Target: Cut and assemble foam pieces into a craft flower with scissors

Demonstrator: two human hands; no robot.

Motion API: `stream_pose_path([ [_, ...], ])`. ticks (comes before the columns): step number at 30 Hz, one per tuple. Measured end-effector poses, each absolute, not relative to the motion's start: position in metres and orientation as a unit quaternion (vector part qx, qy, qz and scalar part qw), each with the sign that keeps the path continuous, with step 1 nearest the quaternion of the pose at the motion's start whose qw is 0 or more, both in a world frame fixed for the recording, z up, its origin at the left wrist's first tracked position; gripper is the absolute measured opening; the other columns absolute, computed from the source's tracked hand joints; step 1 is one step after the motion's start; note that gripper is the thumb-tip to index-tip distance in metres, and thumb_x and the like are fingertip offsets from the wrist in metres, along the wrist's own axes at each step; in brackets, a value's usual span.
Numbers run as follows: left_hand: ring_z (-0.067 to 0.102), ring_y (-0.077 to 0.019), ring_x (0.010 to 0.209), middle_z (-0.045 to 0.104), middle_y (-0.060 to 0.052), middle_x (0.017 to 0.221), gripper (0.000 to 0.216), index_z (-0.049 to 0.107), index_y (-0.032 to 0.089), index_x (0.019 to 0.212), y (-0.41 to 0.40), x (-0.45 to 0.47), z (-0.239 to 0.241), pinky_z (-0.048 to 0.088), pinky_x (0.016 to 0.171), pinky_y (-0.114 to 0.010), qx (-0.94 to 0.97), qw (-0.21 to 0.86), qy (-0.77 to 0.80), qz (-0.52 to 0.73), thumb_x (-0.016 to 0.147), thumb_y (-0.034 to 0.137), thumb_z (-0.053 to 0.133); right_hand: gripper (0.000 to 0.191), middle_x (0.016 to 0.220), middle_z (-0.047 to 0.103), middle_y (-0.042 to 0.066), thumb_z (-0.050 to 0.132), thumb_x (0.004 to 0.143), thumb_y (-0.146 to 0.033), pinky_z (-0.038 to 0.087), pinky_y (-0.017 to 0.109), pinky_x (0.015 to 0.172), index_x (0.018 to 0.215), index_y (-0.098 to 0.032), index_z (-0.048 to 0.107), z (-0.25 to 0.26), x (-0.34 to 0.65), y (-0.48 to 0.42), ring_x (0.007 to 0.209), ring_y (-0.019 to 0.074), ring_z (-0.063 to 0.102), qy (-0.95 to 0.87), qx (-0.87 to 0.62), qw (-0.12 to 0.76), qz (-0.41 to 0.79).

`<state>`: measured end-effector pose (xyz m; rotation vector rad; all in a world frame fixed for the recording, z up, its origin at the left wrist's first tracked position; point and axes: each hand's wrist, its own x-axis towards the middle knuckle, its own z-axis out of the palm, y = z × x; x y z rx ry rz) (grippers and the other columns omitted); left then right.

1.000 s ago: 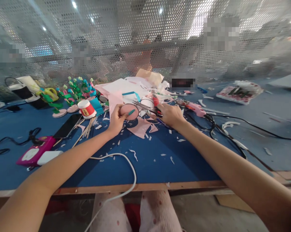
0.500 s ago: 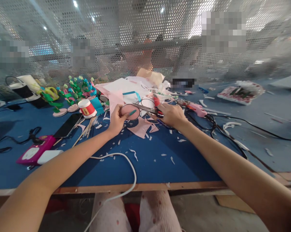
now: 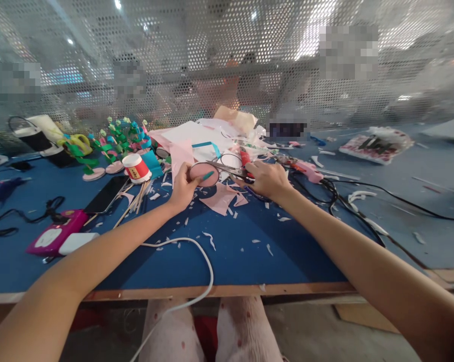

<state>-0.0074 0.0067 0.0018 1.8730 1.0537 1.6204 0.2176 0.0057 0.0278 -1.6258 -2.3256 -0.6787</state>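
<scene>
My left hand (image 3: 181,188) pinches a round pink paper disc (image 3: 201,174) above the blue table (image 3: 230,251), fingers closed on its edge. My right hand (image 3: 268,179) grips red-handled scissors (image 3: 230,170). Their blades point left and meet the disc's upper right edge. Pink paper offcuts (image 3: 221,197) lie just under both hands.
A heap of white and pink paper (image 3: 204,136) lies behind the hands. Left of it stand a small red-and-white cup (image 3: 135,169), green and blue paper crafts (image 3: 116,141), wooden sticks (image 3: 134,201), a phone (image 3: 106,195) and a magenta device (image 3: 55,236). A pink glue gun (image 3: 304,170) and black cables (image 3: 348,201) lie right. A perforated screen stands behind.
Both hands stay almost still with disc and scissors. The view has shifted slightly, and a dark blue object has come into sight at the far left edge.
</scene>
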Motion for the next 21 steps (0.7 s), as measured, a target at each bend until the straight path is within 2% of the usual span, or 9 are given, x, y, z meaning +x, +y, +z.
stream_pose_path([
  [4,0.050,-0.0112,0.064,0.049,0.002,0.070,0.030,0.044,0.019,0.078,0.0074,-0.0079,0.0016,0.041,0.056,-0.023,0.682,0.211,0.374,0.592,0.071,0.041,0.063,0.060,0.085,0.064,0.011,0.020,0.082,-0.060,0.021,0.026,0.052,0.092,-0.016,0.060,0.0282,0.2183,0.0059,0.071,0.0212,0.057,-0.787,-0.566,0.110,-0.221],
  [9,0.054,-0.0115,0.067,0.054,0.000,0.078,0.028,0.048,0.020,0.093,0.0096,-0.0092,0.0010,0.042,0.055,-0.021,0.689,0.198,0.380,0.585,0.073,0.035,0.061,0.058,0.086,0.064,0.010,0.022,0.082,-0.059,0.022,0.026,0.052,0.095,-0.016,0.058,0.0282,0.2220,0.0094,0.073,0.0213,0.057,-0.787,-0.566,0.119,-0.214],
  [14,0.057,-0.0147,0.084,0.057,-0.003,0.096,0.025,0.050,0.022,0.101,0.0106,-0.0091,-0.0004,0.047,0.066,-0.023,0.705,0.188,0.369,0.576,0.077,0.027,0.056,0.060,0.089,0.062,0.013,0.023,0.081,-0.061,0.022,0.027,0.053,0.099,-0.014,0.057,0.0289,0.2240,0.0108,0.076,0.0222,0.056,-0.794,-0.557,0.105,-0.219],
  [21,0.057,-0.0159,0.093,0.057,-0.005,0.105,0.028,0.047,0.021,0.106,0.0098,-0.0094,-0.0012,0.051,0.066,-0.023,0.722,0.197,0.367,0.552,0.078,0.019,0.052,0.060,0.086,0.062,0.012,0.024,0.080,-0.061,0.019,0.026,0.052,0.095,-0.015,0.059,0.0265,0.2223,0.0096,0.074,0.0214,0.056,-0.798,-0.544,0.118,-0.231],
])
